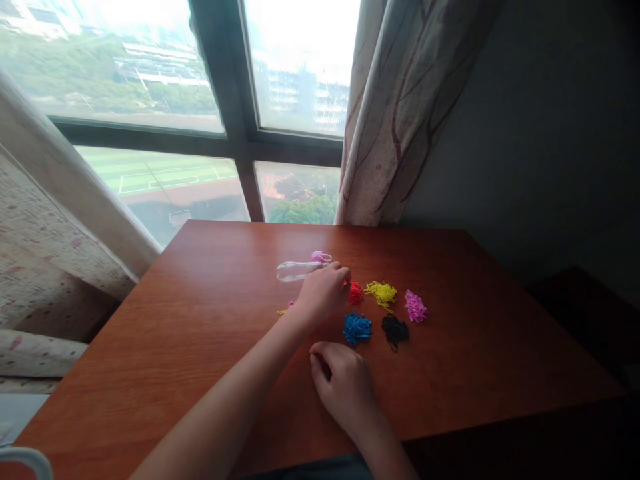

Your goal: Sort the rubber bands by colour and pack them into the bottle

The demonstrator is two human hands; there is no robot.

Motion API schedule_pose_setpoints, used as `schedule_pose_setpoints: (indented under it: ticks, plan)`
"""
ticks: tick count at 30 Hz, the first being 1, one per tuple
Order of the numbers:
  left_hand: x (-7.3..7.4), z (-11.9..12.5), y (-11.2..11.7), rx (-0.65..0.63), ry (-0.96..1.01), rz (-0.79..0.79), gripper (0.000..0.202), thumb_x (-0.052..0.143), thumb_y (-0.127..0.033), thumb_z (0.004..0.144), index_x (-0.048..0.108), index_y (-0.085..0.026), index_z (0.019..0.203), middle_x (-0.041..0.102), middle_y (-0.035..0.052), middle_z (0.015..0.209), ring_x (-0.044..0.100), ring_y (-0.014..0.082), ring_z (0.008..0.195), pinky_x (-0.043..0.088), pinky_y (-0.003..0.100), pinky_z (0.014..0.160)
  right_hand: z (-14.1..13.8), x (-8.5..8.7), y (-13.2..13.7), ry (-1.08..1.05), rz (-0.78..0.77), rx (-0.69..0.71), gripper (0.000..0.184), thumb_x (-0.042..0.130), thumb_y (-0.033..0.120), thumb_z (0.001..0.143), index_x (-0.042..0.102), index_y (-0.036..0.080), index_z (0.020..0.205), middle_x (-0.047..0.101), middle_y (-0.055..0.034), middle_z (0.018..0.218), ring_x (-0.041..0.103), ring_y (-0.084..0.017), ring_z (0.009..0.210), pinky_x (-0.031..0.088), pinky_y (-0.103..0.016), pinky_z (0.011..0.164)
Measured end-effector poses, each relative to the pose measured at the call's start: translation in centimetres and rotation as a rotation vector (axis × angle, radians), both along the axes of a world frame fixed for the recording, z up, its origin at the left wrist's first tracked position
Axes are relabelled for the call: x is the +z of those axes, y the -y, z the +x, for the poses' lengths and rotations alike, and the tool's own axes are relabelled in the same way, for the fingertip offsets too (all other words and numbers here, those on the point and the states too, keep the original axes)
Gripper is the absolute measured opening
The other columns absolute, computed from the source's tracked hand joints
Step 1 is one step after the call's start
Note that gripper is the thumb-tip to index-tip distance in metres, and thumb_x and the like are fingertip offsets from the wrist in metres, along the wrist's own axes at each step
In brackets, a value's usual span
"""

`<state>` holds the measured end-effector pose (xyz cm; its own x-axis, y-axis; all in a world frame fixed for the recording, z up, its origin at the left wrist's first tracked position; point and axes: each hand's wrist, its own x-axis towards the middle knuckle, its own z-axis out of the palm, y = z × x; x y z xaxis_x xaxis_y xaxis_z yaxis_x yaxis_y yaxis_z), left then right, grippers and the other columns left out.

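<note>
My left hand (325, 291) reaches over the table, fingers bent together at the left edge of a pile of red rubber bands (355, 293). Whatever lies between those fingertips is hidden. Nearer to me, my right hand (345, 379) rests low over the wood, thumb and forefinger closed in a pinch; anything in it is too small to make out. Around the hands lie piles of blue rubber bands (357, 329), black rubber bands (395, 331), yellow rubber bands (383, 294) and pink rubber bands (416, 306).
Behind my left hand lie a clear plastic pouch or case (293, 271) and a small pink looped item (320, 256). A yellow loop (283, 311) shows partly beside my left wrist. The brown table (190, 320) meets a window (240, 147) with curtains (395, 113).
</note>
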<state>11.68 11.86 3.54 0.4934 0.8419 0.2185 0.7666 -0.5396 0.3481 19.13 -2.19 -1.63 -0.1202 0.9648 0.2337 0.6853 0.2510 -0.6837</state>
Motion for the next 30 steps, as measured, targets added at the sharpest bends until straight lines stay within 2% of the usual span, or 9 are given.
schedule_pose_setpoints:
  ticks: [3, 6, 11, 14, 17, 20, 25, 27, 30]
  plan:
    - [-0.3, 0.3, 0.0, -0.017, 0.017, -0.003, 0.014, 0.055, -0.024, 0.088, 0.069, -0.021, 0.087, 0.068, 0.0052, 0.091, 0.064, 0.0177, 0.070, 0.043, 0.026, 0.059, 0.0, 0.0, 0.0, 0.001, 0.003, -0.003, 0.017, 0.050, 0.013, 0.089, 0.065, 0.022, 0.089, 0.069, -0.0007, 0.082, 0.063, -0.017, 0.076, 0.039, -0.025, 0.071]
    - [0.0, -0.8, 0.6, -0.005, 0.061, 0.006, 0.015, 0.054, -0.025, 0.089, 0.068, -0.021, 0.090, 0.068, 0.0047, 0.094, 0.065, 0.0177, 0.075, 0.043, 0.026, 0.062, 0.0, 0.0, -0.1, 0.005, 0.001, -0.002, 0.017, 0.051, 0.014, 0.088, 0.065, 0.022, 0.089, 0.069, -0.0006, 0.082, 0.064, -0.017, 0.077, 0.040, -0.025, 0.071]
    - [0.6, -4.7, 2.4, 0.034, 0.141, 0.011, 0.014, 0.052, -0.024, 0.091, 0.065, -0.020, 0.089, 0.068, 0.0028, 0.094, 0.061, 0.0136, 0.073, 0.042, 0.023, 0.063, -0.1, 0.2, -0.1, 0.008, -0.015, -0.013, 0.018, 0.051, 0.013, 0.088, 0.066, 0.022, 0.090, 0.071, -0.0011, 0.084, 0.065, -0.017, 0.079, 0.041, -0.025, 0.072]
    - [0.2, -7.3, 4.0, 0.071, 0.212, -0.005, 0.011, 0.055, -0.023, 0.089, 0.065, -0.020, 0.089, 0.066, 0.0010, 0.086, 0.058, 0.0124, 0.069, 0.041, 0.022, 0.062, -0.1, 0.3, -0.1, 0.022, -0.033, -0.036, 0.020, 0.050, 0.014, 0.089, 0.066, 0.022, 0.095, 0.071, -0.0013, 0.085, 0.066, -0.018, 0.079, 0.042, -0.025, 0.072]
    - [-0.7, -9.6, 5.6, 0.129, 0.268, -0.046, 0.013, 0.055, -0.027, 0.090, 0.066, -0.021, 0.089, 0.065, -0.0001, 0.080, 0.057, 0.0123, 0.066, 0.040, 0.022, 0.061, -0.2, 0.4, -0.3, 0.051, -0.066, -0.063, 0.026, 0.049, 0.016, 0.090, 0.065, 0.022, 0.110, 0.072, -0.0028, 0.091, 0.067, -0.018, 0.084, 0.044, -0.025, 0.075]
    - [-1.7, -11.2, 6.8, 0.183, 0.237, -0.072, 0.016, 0.053, -0.030, 0.091, 0.066, -0.022, 0.091, 0.064, -0.0007, 0.076, 0.056, 0.0127, 0.064, 0.040, 0.023, 0.061, -0.5, 0.6, -0.6, 0.128, -0.114, -0.103, 0.035, 0.049, 0.018, 0.091, 0.059, 0.019, 0.124, 0.073, -0.0051, 0.092, 0.069, -0.019, 0.081, 0.046, -0.026, 0.073]
    - [-2.6, -12.7, 7.8, 0.337, 0.124, -0.073, 0.017, 0.051, -0.032, 0.090, 0.066, -0.023, 0.092, 0.068, -0.0004, 0.082, 0.061, 0.0142, 0.066, 0.041, 0.024, 0.061, -1.5, 1.3, -1.7, 0.309, -0.160, -0.177, 0.048, 0.051, 0.019, 0.090, 0.049, 0.014, 0.137, 0.074, -0.0099, 0.088, 0.071, -0.023, 0.077, 0.047, -0.028, 0.065]
    - [-2.6, -12.8, 7.9, 0.363, 0.084, -0.088, 0.019, 0.049, -0.034, 0.091, 0.065, -0.023, 0.093, 0.070, -0.0003, 0.085, 0.064, 0.0156, 0.070, 0.042, 0.024, 0.061, -2.0, 1.6, -2.4, 0.362, -0.158, -0.201, 0.051, 0.052, 0.019, 0.089, 0.046, 0.012, 0.139, 0.074, -0.0114, 0.085, 0.071, -0.025, 0.074, 0.045, -0.028, 0.060]
    - [-2.6, -12.6, 8.2, 0.376, 0.025, -0.110, 0.020, 0.048, -0.035, 0.092, 0.065, -0.025, 0.097, 0.072, -0.0001, 0.094, 0.067, 0.0179, 0.077, 0.043, 0.025, 0.063, -2.4, 1.7, -3.3, 0.393, -0.131, -0.187, 0.048, 0.053, 0.019, 0.088, 0.050, 0.016, 0.136, 0.074, -0.0101, 0.081, 0.071, -0.025, 0.069, 0.042, -0.027, 0.055]
